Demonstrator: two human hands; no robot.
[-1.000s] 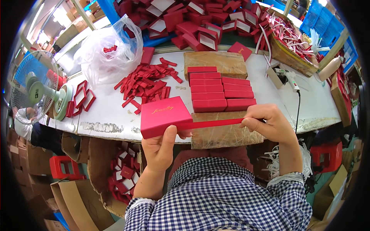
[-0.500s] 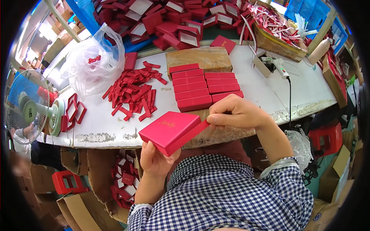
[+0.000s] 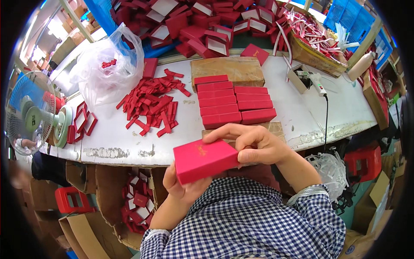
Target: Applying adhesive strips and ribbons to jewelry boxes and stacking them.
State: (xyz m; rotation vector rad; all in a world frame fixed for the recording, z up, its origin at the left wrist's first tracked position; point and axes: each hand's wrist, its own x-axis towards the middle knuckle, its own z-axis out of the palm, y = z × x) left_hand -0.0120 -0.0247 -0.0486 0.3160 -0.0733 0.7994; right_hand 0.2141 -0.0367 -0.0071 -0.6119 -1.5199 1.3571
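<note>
A small red gift box (image 3: 202, 156) with gold lettering on its lid is held between my hands, tilted, in front of the table's near edge. My left hand (image 3: 186, 184) grips it from below, with the thumb at the left side. My right hand (image 3: 258, 144) closes on the box's right end, one finger lying over the far edge of the lid. No separate strip stands out from the box. Beyond the hands, similar red boxes (image 3: 220, 108) stand stacked in two columns. A pile of short red strips (image 3: 151, 101) lies to their left on the white table (image 3: 297, 108).
A wrapped cardboard block (image 3: 228, 71) sits behind the stacks. Many red boxes (image 3: 194, 32) are heaped at the back. A white plastic bag (image 3: 101, 71) and fan (image 3: 32, 116) stand left; a corded hot-glue gun (image 3: 318, 84) and a carton of ribbon strips (image 3: 317, 54) are right.
My right hand has moved in onto the box; the red strip it held out beside the box no longer sticks out. The box has turned and shifted slightly right with my left hand.
</note>
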